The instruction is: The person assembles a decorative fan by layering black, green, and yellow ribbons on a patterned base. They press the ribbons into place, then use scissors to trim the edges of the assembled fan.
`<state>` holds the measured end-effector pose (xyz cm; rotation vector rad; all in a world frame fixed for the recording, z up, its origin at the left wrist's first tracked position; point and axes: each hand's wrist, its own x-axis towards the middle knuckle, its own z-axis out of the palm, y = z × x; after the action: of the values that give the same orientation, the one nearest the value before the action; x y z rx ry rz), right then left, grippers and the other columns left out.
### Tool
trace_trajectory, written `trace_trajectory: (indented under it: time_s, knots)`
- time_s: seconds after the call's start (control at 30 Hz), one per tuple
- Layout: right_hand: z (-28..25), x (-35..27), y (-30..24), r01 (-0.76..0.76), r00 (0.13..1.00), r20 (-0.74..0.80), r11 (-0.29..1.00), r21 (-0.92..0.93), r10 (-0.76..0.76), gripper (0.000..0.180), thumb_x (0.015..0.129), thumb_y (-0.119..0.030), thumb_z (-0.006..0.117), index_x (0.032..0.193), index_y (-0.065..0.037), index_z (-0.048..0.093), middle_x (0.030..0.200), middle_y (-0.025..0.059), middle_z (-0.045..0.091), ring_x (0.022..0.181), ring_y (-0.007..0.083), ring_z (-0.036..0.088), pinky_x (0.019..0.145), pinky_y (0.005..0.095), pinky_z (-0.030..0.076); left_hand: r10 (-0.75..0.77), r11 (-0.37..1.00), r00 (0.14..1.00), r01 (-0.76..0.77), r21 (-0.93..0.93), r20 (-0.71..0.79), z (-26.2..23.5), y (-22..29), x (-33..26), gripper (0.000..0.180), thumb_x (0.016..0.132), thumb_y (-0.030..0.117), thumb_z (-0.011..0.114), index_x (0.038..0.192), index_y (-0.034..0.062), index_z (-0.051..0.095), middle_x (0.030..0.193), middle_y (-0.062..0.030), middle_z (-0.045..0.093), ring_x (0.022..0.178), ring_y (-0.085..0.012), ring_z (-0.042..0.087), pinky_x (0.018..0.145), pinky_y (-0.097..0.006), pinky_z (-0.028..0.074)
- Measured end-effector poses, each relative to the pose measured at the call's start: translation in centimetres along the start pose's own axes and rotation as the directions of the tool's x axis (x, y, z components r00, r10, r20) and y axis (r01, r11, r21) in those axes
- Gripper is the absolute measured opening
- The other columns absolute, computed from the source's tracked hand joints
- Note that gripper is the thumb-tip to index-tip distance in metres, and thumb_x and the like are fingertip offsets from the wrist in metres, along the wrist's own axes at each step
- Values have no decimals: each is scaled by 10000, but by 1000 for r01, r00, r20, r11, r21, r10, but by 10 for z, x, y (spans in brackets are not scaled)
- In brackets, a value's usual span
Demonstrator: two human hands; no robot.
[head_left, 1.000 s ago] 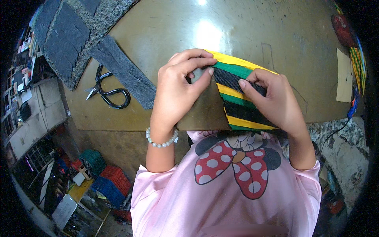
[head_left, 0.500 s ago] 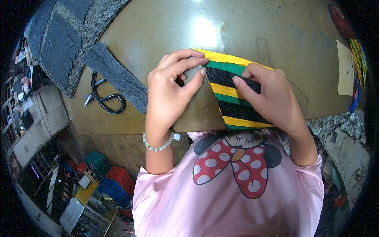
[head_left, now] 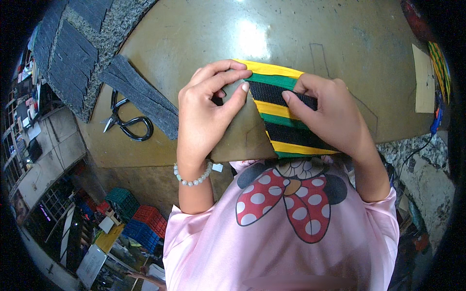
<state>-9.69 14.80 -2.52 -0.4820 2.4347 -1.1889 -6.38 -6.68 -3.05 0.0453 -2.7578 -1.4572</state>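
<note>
A striped woven piece (head_left: 276, 109) in yellow, green and black lies at the table's near edge, its left side cut on a slant. My left hand (head_left: 206, 97) has thumb and fingertips closed on the piece's upper left corner. Over the right part is my right hand (head_left: 335, 114), thumb on top of a black stripe and fingers curled at the far edge, gripping it. The fingertips' undersides are hidden. Left of my left hand rest dark grey woven strips (head_left: 143, 97), partly over black-handled scissors (head_left: 130, 125).
The brown table (head_left: 194, 34) has outlines drawn on it. Dark grey frayed pieces (head_left: 73, 58) lie at far left. A beige card (head_left: 424, 80), striped strips (head_left: 439, 68) and a blue tool with a cord (head_left: 437, 119) are at right. Stacked crates (head_left: 141, 233) stand below left.
Both hands keep their hold on the striped piece, with very little movement. The whole view has shifted slightly. An arm-like shape now shows at the lower left.
</note>
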Motion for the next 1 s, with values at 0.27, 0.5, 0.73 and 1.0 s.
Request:
trace_trajectory:
  time_s: [0.27,0.5,0.73,1.0]
  knots:
    - [0,1,-2,31,999,-10,999,-43,-31,219,879,-160,686,778,21,614,606,131,589,497,162,550,484,324,407,32,999,999,-31,36,-21,2,0,-4,197,790,24,714,982,51,750,1031,-50,703,822,-161,620,664,-275,500]
    - [1,1,-3,8,1000,-14,999,-44,-8,225,873,-171,681,786,22,603,622,176,581,505,259,571,500,358,420,439,841,897,-431,327,52,20,20,-32,395,741,-12,659,1135,0,669,1226,-142,625,1182,-328,574,999,-440,455]
    - [-8,-5,-12,-62,998,6,985,-163,64,319,914,-294,620,797,2,610,684,211,638,654,401,647,603,485,504,221,865,930,-326,380,293,32,18,-49,532,892,98,615,1402,17,488,1450,-164,480,1381,-329,415,1127,-465,335]
    - [-32,-36,5,-175,984,-82,961,-214,161,261,887,-231,703,830,-4,588,667,175,604,559,314,623,515,369,439,206,850,934,-318,420,291,34,19,-49,564,891,209,667,1400,30,500,1463,-149,473,1385,-330,410,1123,-478,337]
